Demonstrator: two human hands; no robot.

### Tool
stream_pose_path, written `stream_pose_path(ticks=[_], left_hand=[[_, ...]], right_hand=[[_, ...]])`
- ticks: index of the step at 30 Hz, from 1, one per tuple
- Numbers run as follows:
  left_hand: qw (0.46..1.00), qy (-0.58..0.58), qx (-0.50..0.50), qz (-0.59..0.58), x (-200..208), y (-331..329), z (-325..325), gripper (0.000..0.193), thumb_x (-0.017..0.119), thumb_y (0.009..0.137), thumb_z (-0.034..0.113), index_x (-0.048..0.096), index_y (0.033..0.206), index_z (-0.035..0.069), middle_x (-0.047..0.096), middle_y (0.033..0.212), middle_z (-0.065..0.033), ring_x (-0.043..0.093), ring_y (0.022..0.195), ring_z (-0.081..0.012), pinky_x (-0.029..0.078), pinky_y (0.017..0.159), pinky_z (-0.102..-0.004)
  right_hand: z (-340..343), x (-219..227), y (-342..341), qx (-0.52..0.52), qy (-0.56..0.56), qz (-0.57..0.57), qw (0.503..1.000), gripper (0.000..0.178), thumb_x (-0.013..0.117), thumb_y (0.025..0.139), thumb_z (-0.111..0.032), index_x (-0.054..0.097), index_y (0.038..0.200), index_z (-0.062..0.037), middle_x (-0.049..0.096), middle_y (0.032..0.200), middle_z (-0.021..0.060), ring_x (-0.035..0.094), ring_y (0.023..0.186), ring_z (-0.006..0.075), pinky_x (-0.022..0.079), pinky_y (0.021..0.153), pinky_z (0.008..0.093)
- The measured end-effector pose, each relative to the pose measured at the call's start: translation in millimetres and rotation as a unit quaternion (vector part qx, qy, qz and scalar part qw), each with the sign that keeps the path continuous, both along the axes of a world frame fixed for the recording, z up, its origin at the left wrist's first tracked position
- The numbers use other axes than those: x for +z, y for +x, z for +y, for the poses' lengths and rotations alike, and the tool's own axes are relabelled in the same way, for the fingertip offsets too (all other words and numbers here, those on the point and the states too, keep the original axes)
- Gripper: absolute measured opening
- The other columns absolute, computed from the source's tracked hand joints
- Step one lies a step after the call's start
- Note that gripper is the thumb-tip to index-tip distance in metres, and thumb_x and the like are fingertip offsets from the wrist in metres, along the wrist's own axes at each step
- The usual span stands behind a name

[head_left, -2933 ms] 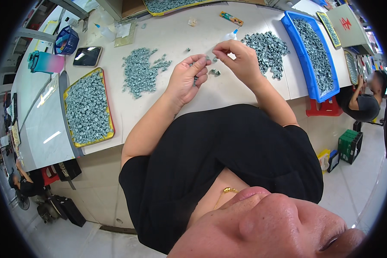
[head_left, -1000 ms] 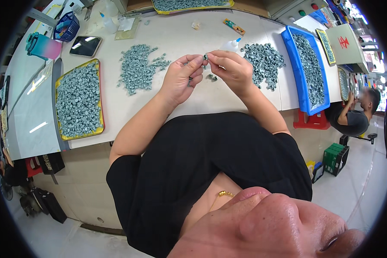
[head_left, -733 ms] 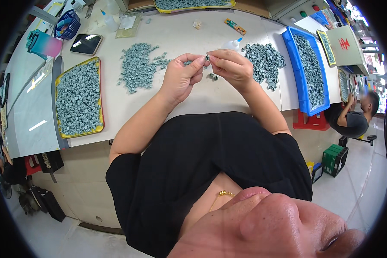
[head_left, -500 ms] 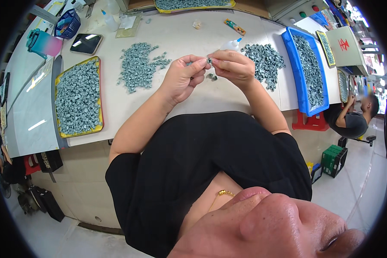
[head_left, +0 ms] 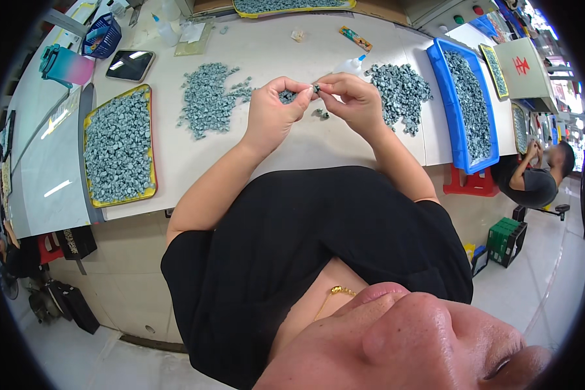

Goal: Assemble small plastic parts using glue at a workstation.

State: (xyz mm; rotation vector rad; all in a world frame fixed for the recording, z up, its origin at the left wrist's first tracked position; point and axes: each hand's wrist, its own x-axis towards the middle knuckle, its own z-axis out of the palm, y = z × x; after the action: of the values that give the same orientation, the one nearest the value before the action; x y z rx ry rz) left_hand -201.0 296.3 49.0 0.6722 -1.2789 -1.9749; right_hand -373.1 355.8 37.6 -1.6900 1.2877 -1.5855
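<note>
Over the middle of the table my left hand [head_left: 271, 116] and my right hand [head_left: 357, 103] meet fingertip to fingertip. Between them is a small dark green piece [head_left: 316, 90], pinched by thumb and index finger of each hand; its exact kind is too small to tell. Just below the fingers lie a few loose dark pieces [head_left: 322, 114] on the tabletop. A spread of small grey-green pieces [head_left: 208, 101] lies left of my hands, partly behind the left one. On the right, close to my right hand, is a heap of darker green pieces [head_left: 403, 94].
A yellow-rimmed tray [head_left: 153, 156] full of grey-green pieces is at the left, a blue bin [head_left: 457, 140] of darker ones at the right. A blue-tipped bottle [head_left: 350, 66] stands behind my right hand. Beyond are a phone [head_left: 130, 65] and tumbler [head_left: 68, 66]. Another person [head_left: 533, 179] sits far right.
My left hand has turned and its lower fingers have curled out of sight, while my right hand has shifted slightly left. The small piece stays pinched between both hands.
</note>
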Motion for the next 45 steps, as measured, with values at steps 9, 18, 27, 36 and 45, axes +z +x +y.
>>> stream_pose_path(ticks=[9,18,27,36,45], left_hand=[[0.997,0.031,-0.022,-0.068,-12,-6,-6,0.011,0.061,0.089,0.006,0.060,0.093,-0.004,0.065,0.083,-0.0072,0.037,0.052,-0.0017,0.030,0.046,-0.0177],[0.981,0.176,-0.051,-0.069,-22,-7,-13,0.020,0.054,0.092,0.008,0.058,0.103,-0.007,0.056,0.083,-0.0056,0.039,0.058,-0.0045,0.032,0.048,-0.0183],[0.976,0.215,-0.004,-0.009,-16,3,-33,0.019,0.045,0.093,0.007,0.053,0.103,-0.006,0.051,0.084,-0.0065,0.040,0.059,-0.0069,0.031,0.046,-0.0201],[0.951,0.212,-0.105,-0.198,-19,0,-22,0.021,0.046,0.096,0.014,0.054,0.101,-0.006,0.053,0.084,-0.0064,0.039,0.058,-0.0069,0.032,0.045,-0.0183],[0.955,0.257,-0.148,-0.019,-18,-2,-25,0.033,0.045,0.097,0.013,0.050,0.121,-0.009,0.047,0.083,-0.0011,0.036,0.064,-0.0070,0.031,0.049,-0.0181]], right_hand=[[9,6,-2,-0.067,0.052,0.163,0.983,0.013,0.070,0.075,-0.001,0.068,0.088,-0.0025,0.069,0.085,0.0092,0.066,0.074,0.0187,0.052,0.064,0.0277],[20,-5,-43,-0.258,0.106,0.057,0.959,0.018,0.072,0.082,-0.015,0.069,0.094,-0.0015,0.065,0.073,0.0033,0.060,0.066,0.0080,0.047,0.060,0.0226],[-9,-4,-59,-0.247,0.226,0.256,0.907,0.043,0.077,0.074,-0.028,0.061,0.104,-0.0009,0.065,0.096,0.0150,0.062,0.087,0.0281,0.048,0.077,0.0379],[5,1,-30,-0.177,0.263,0.249,0.915,0.037,0.075,0.074,-0.028,0.059,0.090,0.0008,0.064,0.084,0.0165,0.062,0.072,0.0287,0.049,0.066,0.0361],[4,-14,-40,-0.169,0.182,0.098,0.964,0.035,0.072,0.081,-0.025,0.057,0.100,0.0008,0.062,0.087,0.0126,0.061,0.073,0.0222,0.049,0.067,0.0337]])
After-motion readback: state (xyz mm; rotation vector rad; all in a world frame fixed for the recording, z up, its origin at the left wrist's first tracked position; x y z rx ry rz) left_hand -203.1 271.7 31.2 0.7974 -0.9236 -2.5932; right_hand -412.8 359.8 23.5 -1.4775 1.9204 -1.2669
